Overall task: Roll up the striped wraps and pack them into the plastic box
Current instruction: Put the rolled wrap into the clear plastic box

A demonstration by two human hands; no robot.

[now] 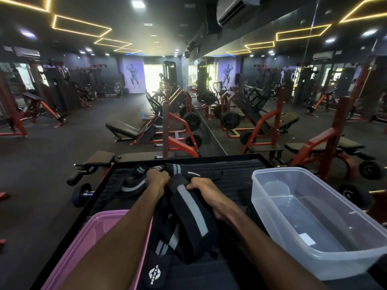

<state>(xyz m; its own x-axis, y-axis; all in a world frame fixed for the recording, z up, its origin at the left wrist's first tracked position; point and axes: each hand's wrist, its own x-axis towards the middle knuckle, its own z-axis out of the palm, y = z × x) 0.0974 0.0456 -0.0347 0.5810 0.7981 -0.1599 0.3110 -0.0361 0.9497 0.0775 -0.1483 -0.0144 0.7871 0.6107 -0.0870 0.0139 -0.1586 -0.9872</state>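
On the black table (240,164), the left hand (156,178) grips one striped wrap (173,167) at its far end, while the right hand (206,190) clutches another wrap (191,208). The clear plastic box (314,248) stands empty to the right, a pink lid (83,243) lies left.

Wraps (188,214) mid-table (234,164), box (314,222) right of them, lid (83,248) left, dumbbell (80,194) off table's left edge.

One head-worn wide view looks forward and slightly down, close over the table (240,162), perhaps chest-near.
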